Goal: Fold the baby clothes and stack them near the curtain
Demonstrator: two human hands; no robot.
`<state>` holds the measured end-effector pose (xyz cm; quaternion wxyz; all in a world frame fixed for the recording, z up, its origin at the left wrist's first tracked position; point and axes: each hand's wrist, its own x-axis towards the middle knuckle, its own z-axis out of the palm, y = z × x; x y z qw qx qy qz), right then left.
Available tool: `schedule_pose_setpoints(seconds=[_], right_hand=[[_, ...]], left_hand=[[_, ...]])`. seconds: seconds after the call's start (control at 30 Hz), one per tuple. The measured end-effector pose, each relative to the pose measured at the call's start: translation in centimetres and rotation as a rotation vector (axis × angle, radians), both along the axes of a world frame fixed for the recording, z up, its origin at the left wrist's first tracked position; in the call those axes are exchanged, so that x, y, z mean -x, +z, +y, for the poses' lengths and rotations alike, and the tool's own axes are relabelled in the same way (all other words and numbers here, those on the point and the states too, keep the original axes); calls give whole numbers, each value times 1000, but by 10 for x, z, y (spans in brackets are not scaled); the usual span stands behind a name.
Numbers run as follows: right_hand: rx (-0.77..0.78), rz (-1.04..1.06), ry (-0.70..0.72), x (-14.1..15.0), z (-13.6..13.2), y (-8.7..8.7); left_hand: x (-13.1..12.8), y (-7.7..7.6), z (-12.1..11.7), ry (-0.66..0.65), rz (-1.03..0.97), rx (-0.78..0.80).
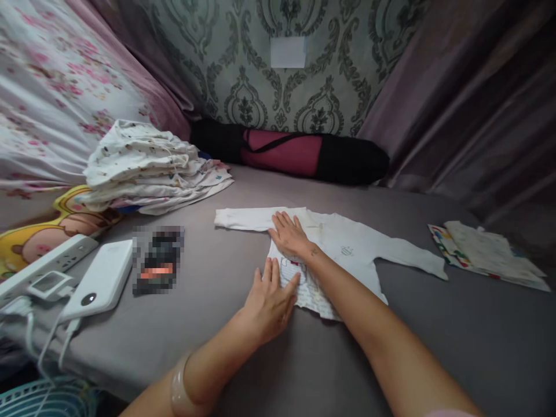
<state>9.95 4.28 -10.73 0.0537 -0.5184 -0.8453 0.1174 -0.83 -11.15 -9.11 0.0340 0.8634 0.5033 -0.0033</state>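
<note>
A small white long-sleeved shirt (356,249) lies spread on the grey sheet, its sleeves stretched out to both sides. It has a little green print on the chest and a printed patch near its lower left. My right hand (288,233) rests flat on the shirt near the base of the left-hand sleeve, fingers extended. Just below it, my left hand (270,298) touches the shirt's lower left edge beside the printed patch, its fingers stretched out. Neither hand grips the cloth. A clear bangle (177,385) circles my left forearm.
A pile of folded clothes (152,168) sits at the back left. Nearer are a white power bank (99,278), a power strip (47,269) and a blurred-out object (158,260). A black and maroon long bag (282,152) lies along the wall. Folded clothes (490,252) lie at right.
</note>
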Motion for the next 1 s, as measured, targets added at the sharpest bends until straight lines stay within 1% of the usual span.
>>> schedule_pose_setpoints(seconds=[0.07,0.17,0.23,0.4,0.5,0.6,0.67,0.7,0.77,0.83,0.9,0.97,1.0], right_hand=[[5,3,-40,7,14,-1],[-1,-6,-81,16,34,-1],[-12,-15,-96,20,44,-1],[-51,0,-139,24,56,-6],[-34,63,-117,22,59,-3],[66,224,-110,10,56,10],[75,310,-119,-7,45,21],[58,320,-122,-20,35,25],[26,272,-118,-51,9,29],[27,183,-150,-88,-23,27],[-13,99,-167,-124,-54,22],[-37,43,-178,-153,-82,16],[-41,24,-172,-162,-94,14]], left_hand=[[0,2,-2,-3,28,20],[-2,7,-6,-32,91,97],[-2,7,-8,-57,117,131],[-3,3,-13,-76,123,130],[-2,12,-8,-76,43,103],[-2,21,1,-68,-132,16],[-2,21,8,-50,-214,-50],[-2,19,11,-54,-232,-69],[-2,13,15,-93,-247,-62],[-1,7,20,-130,-263,-31],[-1,5,26,-130,-295,-28],[-8,4,37,-161,-342,-51],[-14,3,44,-206,-368,-62]])
